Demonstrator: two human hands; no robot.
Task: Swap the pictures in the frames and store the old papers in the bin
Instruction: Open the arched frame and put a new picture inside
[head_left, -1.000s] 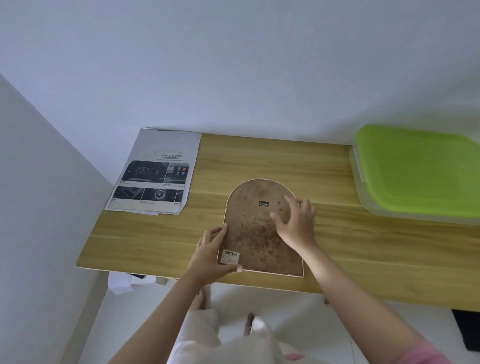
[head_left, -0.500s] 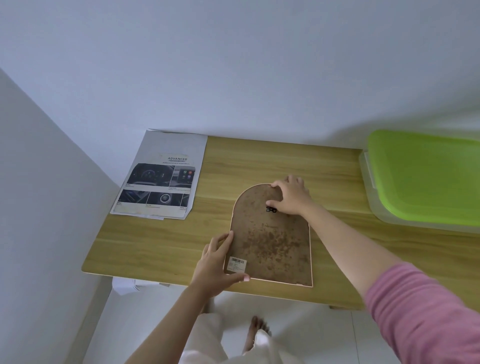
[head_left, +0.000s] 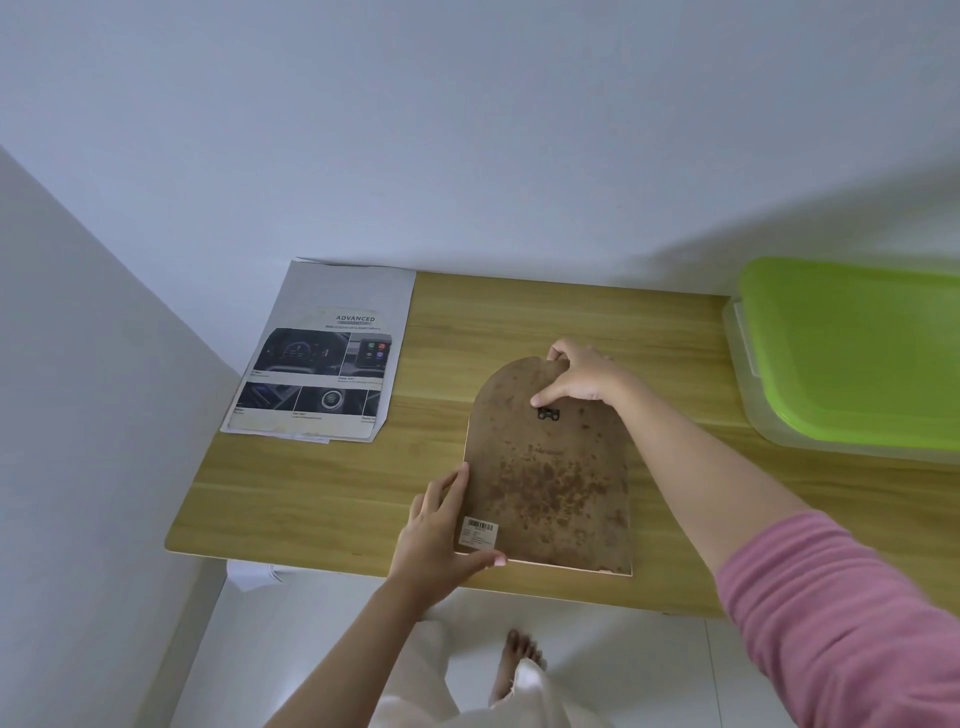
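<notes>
Arched frame (head_left: 548, 478), face down on worktop (head_left: 322, 483): right hand (head_left: 582, 376) has moved to far arched edge, fingers pinching backing; left hand (head_left: 441, 530) grips near-left corner. Backing removal imminent.

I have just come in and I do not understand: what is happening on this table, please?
A person is working on an arch-shaped picture frame that lies face down on the wooden table. The left hand holds its lower left corner by the barcode sticker, and the right hand grips the curved top edge. Printed papers lie at the table's far left. The bin on the right has its green lid on.
</notes>
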